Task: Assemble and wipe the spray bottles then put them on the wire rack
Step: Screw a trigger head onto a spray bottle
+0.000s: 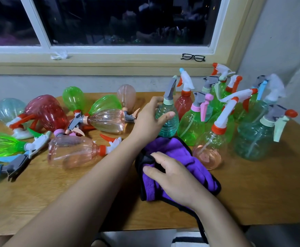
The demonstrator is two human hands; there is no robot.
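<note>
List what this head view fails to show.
- Wire rack: nowhere in the head view, outside the frame.
- Green bottle: its base is cut off by the left edge.
- Rear upright bottles: bodies hidden by the bottles in front; count unclear.
- Left hand on the teal bottle: fingers behind it are hidden.
- Right hand on the purple cloth: gripping or resting, cannot tell.

Home room, window sill [110, 58], glasses [193, 57]
</note>
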